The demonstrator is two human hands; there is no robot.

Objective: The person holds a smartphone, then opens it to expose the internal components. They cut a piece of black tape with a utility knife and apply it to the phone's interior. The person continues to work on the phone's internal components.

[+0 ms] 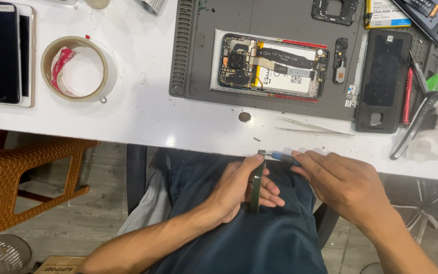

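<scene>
Near the white table edge [178, 133], my left hand [239, 185] clasps a thin dark-green phone panel [256, 185] edge-up; my right hand [343, 180] pinches a blue-handled tool [282, 157] against its top.

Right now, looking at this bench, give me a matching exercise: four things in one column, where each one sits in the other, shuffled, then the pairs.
Things:
1. roll of tape
2. opened phone
3. tweezers
4. dark green phone frame

Places:
A. on the grey work mat
B. held edge-up in the left hand, over the lap
C. on the white table, left of the mat
D. on the table just below the mat's front edge

Pairs: 1-C, 2-A, 3-D, 4-B
</scene>
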